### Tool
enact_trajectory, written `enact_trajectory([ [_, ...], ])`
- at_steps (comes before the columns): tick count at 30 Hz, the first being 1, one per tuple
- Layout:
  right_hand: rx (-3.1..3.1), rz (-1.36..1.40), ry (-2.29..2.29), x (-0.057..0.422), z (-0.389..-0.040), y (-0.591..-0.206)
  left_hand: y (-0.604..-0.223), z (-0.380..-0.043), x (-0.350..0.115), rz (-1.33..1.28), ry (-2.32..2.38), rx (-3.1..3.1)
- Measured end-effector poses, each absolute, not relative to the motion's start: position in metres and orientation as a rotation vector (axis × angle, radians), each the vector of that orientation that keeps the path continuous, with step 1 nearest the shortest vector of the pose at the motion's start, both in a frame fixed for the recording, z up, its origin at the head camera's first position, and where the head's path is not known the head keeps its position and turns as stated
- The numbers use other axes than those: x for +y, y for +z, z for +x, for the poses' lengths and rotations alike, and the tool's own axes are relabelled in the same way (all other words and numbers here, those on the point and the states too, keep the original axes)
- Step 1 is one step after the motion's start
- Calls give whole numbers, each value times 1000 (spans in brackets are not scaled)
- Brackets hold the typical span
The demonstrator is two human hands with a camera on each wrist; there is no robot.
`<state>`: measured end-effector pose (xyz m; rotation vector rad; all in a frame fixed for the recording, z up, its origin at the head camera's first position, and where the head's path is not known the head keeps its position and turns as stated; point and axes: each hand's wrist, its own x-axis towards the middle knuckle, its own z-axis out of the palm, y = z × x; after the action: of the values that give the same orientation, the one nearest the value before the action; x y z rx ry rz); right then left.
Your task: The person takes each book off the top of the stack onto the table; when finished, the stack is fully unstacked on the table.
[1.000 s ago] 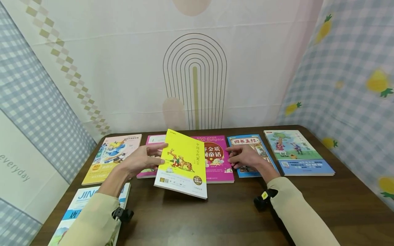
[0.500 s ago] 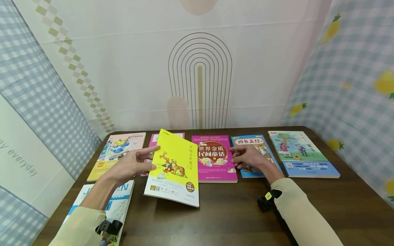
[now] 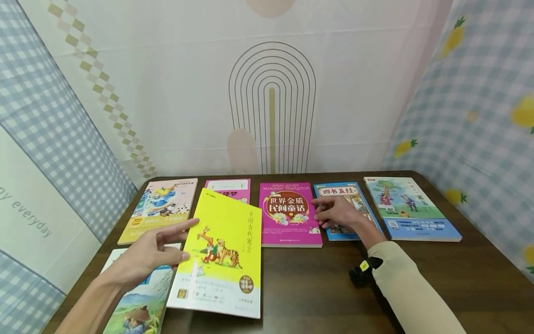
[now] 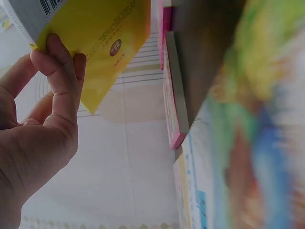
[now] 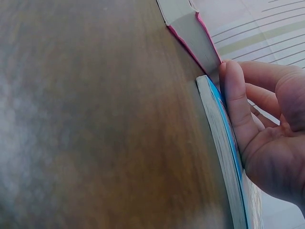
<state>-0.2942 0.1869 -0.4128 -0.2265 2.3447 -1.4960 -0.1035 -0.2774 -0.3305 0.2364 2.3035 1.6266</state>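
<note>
- Head view looks down on a dark brown wooden counter (image 3: pixel 317 287) set against pale printed fabric walls.
- The left hand (image 3: pixel 146 253) grips a bright yellow paperback book with a tiger picture on its cover (image 3: pixel 221 260) by its left edge; the thumb lies on the cover and the index finger stretches along the edge.
- The left wrist view shows the other fingers (image 4: pixel 64 81) curled behind the book's underside (image 4: pixel 102 36), so the book is pinched between thumb and fingers.
- The yellow book tilts above the near left part of the counter, its far corner overlapping a pink book with a white label (image 3: pixel 231 189).
- Under the left hand lies a blue and white book with a landscape picture (image 3: pixel 139 304), at the near left corner.
- The right hand (image 3: pixel 335 212) rests on a blue-bordered book with four large characters on its cover (image 3: pixel 348 195); its fingers are loosely bent and lie on the cover's left part, holding nothing.
- The right wrist view shows the fingertips (image 5: pixel 236 100) touching that book's left edge, just beside a magenta book with a round dark red title panel (image 3: pixel 289 213).
- An orange and yellow picture book (image 3: pixel 160 208) lies far left in the row, and a green and blue picture book (image 3: pixel 406 208) far right.
</note>
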Motion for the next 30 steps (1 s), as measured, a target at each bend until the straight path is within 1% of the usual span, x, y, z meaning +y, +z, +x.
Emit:
enact_trajectory([
  [6,2349,-229,-1493,185,-294,-411,-345,-71,-295,197,1638,2194],
  [11,2359,-203,-1485,186,-295,-412,-365,-59,-305,137,1682,2020],
  [17,2351,-203,-1490,186,-294,-413,-378,-56,-301,94,1646,1978],
  [23,2350,-192,-1488,185,-292,-412,-378,-59,-294,42,1486,2108],
  [30,2359,-201,-1486,187,-295,-414,-379,-61,-291,57,1446,2138],
])
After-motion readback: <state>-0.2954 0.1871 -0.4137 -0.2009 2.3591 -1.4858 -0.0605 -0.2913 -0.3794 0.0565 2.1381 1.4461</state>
